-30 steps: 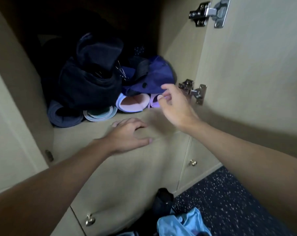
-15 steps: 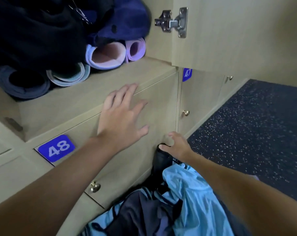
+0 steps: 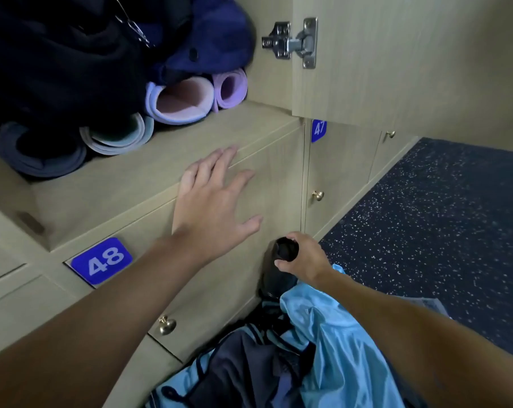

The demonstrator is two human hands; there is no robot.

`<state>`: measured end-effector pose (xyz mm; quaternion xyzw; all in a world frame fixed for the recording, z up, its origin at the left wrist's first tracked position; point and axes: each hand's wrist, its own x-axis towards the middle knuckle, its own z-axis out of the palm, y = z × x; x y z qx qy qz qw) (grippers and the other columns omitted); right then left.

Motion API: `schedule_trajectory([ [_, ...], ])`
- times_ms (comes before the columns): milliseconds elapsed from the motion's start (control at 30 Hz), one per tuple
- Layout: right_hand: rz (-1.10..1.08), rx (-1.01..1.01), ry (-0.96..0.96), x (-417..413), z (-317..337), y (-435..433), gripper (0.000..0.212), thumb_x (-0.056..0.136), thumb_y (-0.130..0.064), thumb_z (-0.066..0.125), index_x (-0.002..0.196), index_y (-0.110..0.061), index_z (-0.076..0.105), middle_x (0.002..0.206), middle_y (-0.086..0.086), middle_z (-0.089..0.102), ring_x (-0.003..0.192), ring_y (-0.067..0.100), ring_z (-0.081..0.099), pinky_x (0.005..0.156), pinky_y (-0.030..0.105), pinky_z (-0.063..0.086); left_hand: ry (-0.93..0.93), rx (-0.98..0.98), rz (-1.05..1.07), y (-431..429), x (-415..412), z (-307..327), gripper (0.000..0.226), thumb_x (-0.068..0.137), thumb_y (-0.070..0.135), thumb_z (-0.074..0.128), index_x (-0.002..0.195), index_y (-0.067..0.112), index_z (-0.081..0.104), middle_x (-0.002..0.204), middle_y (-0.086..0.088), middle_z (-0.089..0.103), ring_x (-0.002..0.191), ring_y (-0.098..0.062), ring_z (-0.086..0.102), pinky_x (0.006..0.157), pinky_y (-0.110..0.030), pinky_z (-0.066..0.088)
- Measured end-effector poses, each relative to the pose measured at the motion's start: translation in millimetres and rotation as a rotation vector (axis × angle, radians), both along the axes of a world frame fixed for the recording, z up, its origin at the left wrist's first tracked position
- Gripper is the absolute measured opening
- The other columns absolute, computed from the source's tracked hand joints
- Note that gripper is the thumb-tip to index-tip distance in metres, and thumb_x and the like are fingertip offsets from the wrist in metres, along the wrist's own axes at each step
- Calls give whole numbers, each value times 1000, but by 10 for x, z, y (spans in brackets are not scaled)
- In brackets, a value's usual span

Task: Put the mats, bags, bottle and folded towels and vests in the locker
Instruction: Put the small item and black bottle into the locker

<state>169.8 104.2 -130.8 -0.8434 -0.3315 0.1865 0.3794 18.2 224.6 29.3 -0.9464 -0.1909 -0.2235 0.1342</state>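
The right hand (image 3: 303, 257) has left the rolled purple mat (image 3: 230, 89) in the locker, where it was a second ago, and dropped to the floor. Half a second ago it was only touching the black bottle (image 3: 274, 279). Now its thumb and fingers are curled round the bottle's cap. That suggests the mats and the dark bags (image 3: 58, 63) are stowed and the bottle is the next thing to go in.

The bottle stands upright directly under the right hand, against the foot of the lower locker door. The light blue garment (image 3: 337, 334) lies heaped just behind that wrist, touching the bottle's base.

The left hand (image 3: 217, 207) stays flat with its fingers spread wide, holding nothing, braced on the front edge of the locker shelf (image 3: 190, 148). The open locker is above and to the left of the right hand, with the mats just beyond the left fingertips.
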Motion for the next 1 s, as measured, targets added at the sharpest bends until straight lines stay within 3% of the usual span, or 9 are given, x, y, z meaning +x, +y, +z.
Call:
schedule_trajectory([
  [167, 16, 132, -72, -37, 913, -401, 74, 74, -23, 78, 141, -25, 47, 120, 4, 42, 111, 22, 51, 103, 30, 42, 48, -246, -27, -91, -120, 210, 80, 68, 69, 32, 136, 34, 54, 163, 1, 25, 150, -20, 20, 117, -30, 5],
  [267, 29, 194, -123, -77, 1485, -662, 63, 74, -18, 76, 132, -25, 54, 116, 4, 42, 100, 18, 53, 98, 25, 45, 8, -404, -39, -208, -231, 303, 81, 66, 68, 25, 131, 34, 58, 155, 5, 39, 148, -14, 24, 117, -28, 7],
  [400, 14, 282, -226, -170, 2098, -1014, 55, 72, -16, 79, 117, -22, 49, 111, 3, 46, 90, 9, 51, 77, 11, 43, -74, -562, -63, -507, -285, 523, 58, 79, 57, 40, 126, 29, 60, 128, 7, 60, 126, -15, 52, 111, -32, 31],
  [500, -71, 493, -273, -280, 2411, -1178, 51, 73, -10, 80, 106, -20, 43, 109, 9, 49, 91, 9, 50, 62, 6, 43, -171, -738, -68, -652, -284, 679, 43, 91, 44, 58, 132, 36, 48, 108, 9, 65, 102, -15, 64, 94, -36, 48],
  [567, -108, 650, -228, -395, 2501, -1218, 52, 74, -8, 80, 105, -24, 42, 110, 9, 50, 95, 13, 52, 60, 9, 47, -244, -864, -83, -735, -259, 767, 57, 91, 49, 61, 140, 44, 33, 97, 10, 67, 91, -11, 65, 90, -35, 50],
  [633, -147, 730, -217, -496, 2492, -1194, 56, 72, -13, 83, 99, -35, 40, 109, 2, 52, 99, 11, 54, 73, 18, 50, -380, -1046, -143, -813, -194, 871, 74, 89, 50, 65, 148, 44, 20, 94, 6, 71, 91, -9, 67, 94, -36, 50],
  [800, -102, 764, -117, -667, 2453, -1021, 57, 71, -11, 83, 98, -28, 35, 104, -5, 54, 87, -13, 54, 73, 16, 47, -683, -1405, -277, -879, -81, 1005, 81, 90, 30, 72, 146, 46, 16, 102, -1, 73, 89, -12, 73, 84, -41, 61],
  [900, -41, 727, -87, -682, 2399, -858, 60, 67, -19, 85, 95, -30, 32, 106, 2, 54, 89, -1, 56, 77, 30, 52, -835, -1624, -307, -818, -3, 1004, 91, 88, 21, 75, 144, 54, 11, 116, -1, 71, 100, -22, 73, 73, -46, 62],
  [1000, 23, 699, -108, -640, 2330, -641, 62, 61, -30, 79, 104, -36, 35, 115, 2, 47, 106, 12, 52, 84, 17, 45, -932, -1625, -324, -661, 116, 1002, 92, 86, 15, 76, 142, 55, 14, 109, 4, 75, 98, -19, 74, 67, -42, 61],
])
